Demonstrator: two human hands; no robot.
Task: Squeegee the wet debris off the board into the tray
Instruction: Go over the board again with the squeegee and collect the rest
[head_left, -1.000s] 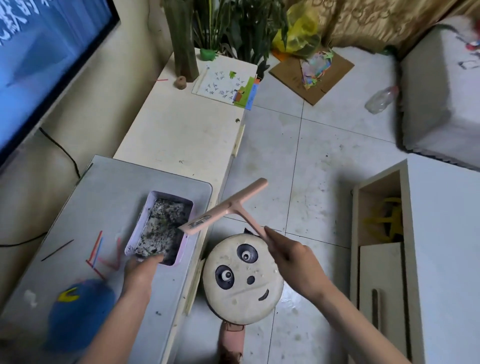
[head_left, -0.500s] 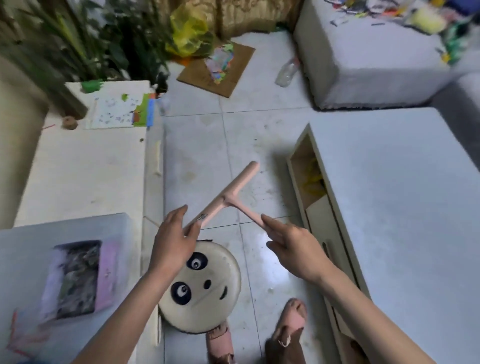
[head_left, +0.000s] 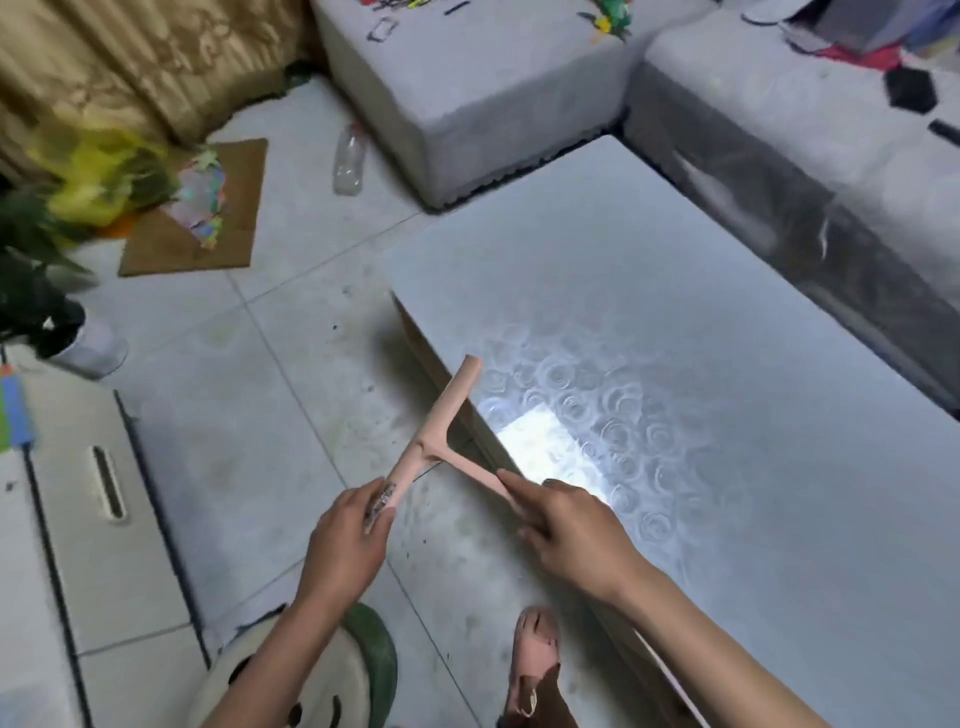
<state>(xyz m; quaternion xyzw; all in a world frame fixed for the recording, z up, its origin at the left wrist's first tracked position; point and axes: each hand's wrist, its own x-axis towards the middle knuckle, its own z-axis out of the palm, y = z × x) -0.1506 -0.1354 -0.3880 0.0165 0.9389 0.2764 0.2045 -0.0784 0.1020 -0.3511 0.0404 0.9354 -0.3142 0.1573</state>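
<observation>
A pink T-shaped squeegee hangs in the air over the tiled floor, beside the edge of a low grey table. My right hand grips its handle. My left hand pinches the near end of the blade bar, where dark wet debris clings. The board and the tray are out of view.
A glossy grey table fills the right side. A panda-face stool sits at the bottom left, with a pink sandalled foot beside it. A white cabinet stands at left. Cardboard, a plastic bottle and grey cushions lie further back.
The view has swung right, so the board and tray left the frame. My left hand came off the tray and took hold of the blade's near end. My right hand keeps the handle.
</observation>
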